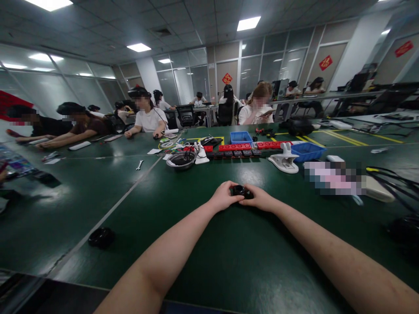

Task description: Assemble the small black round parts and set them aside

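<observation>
Item: small black piece point(239, 189), just right of centre and a little below mid-height in the frame. Finish dark and glossy; top round, ring-like, with a raised rim and a dark middle; lower body mostly hidden by fingers.

Holding: left hand point(225, 196) curled narrowly about its left side, thumb across the front; right hand point(260, 197) closed on its right side, the fingertips of both hands near one another in front.

Support: green tabletop point(196, 244), glossy. Near edge runs along the bottom of the frame, rising toward lower left; pale seam point(114, 209) slants from lower left to upper centre.

Spacing: green surface between the hands and the row beyond, comprising dark bowl point(168, 165), white clip point(284, 162), blue tray point(241, 138) and red blocks point(237, 147). Second black piece point(101, 237), rounded, lies lower left, well apart; spanner point(139, 165) left of the bowl.

Markings: red diamond sign point(325, 62), upper right, bears a gold character, too small to read surely; the red blocks carry squarish marks, illegible. Lettering on the held piece: cannot tell.
</observation>
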### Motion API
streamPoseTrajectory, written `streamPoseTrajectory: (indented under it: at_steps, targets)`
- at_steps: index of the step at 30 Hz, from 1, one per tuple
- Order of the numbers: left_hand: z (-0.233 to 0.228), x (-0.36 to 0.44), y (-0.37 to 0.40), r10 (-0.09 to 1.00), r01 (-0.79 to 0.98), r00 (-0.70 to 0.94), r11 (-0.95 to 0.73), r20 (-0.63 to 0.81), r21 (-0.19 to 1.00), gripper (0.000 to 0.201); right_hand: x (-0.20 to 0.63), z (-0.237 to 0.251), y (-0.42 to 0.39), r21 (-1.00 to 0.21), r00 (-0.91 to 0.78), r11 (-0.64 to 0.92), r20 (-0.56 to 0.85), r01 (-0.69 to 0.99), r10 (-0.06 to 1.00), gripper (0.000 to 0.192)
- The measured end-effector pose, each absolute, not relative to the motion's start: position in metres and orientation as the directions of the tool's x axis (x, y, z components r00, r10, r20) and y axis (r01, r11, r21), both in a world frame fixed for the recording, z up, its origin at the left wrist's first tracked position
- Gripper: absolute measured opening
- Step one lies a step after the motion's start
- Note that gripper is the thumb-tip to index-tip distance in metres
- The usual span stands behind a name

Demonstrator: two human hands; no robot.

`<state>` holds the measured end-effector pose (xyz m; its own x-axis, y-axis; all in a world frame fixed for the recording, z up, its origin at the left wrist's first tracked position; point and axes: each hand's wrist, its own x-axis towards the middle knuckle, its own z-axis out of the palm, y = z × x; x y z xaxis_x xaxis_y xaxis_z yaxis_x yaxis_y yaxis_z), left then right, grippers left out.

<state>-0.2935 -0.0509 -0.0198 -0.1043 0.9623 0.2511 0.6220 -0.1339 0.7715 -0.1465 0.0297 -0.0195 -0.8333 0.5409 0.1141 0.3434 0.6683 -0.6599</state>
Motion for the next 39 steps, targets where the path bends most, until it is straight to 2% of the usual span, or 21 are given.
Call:
streamPoseTrajectory:
  at_steps: [3,9,17,29,39]
  targets:
    - [-0.019,-0.299,-0.051,0.978,0.563,-0.026,-0.155,0.205,0.812,0.044,-0.141,-0.013,0.035,-0.784,-0.907,0.574,0.035,0.235,0.420,0.039]
    - [-0.023,-0.303,-0.048,0.980,0.502,0.031,-0.186,0.197,0.845,0.046,-0.141,-0.013,0.036,-0.839,-0.925,0.507,0.015,0.195,0.380,0.039]
    - [-0.026,-0.302,-0.049,0.974,0.517,0.016,-0.203,0.227,0.832,0.047,-0.142,-0.011,0.033,-0.827,-0.904,0.511,0.006,0.236,0.427,0.035]
    - [-0.026,-0.302,-0.048,0.977,0.551,-0.017,-0.169,0.214,0.817,0.045,-0.142,-0.016,0.037,-0.816,-0.899,0.530,0.030,0.230,0.437,0.032]
    - [-0.016,-0.294,-0.055,0.965,0.633,-0.075,-0.149,0.253,0.759,0.041,-0.144,-0.026,0.039,-0.716,-0.824,0.595,0.050,0.364,0.565,0.031]
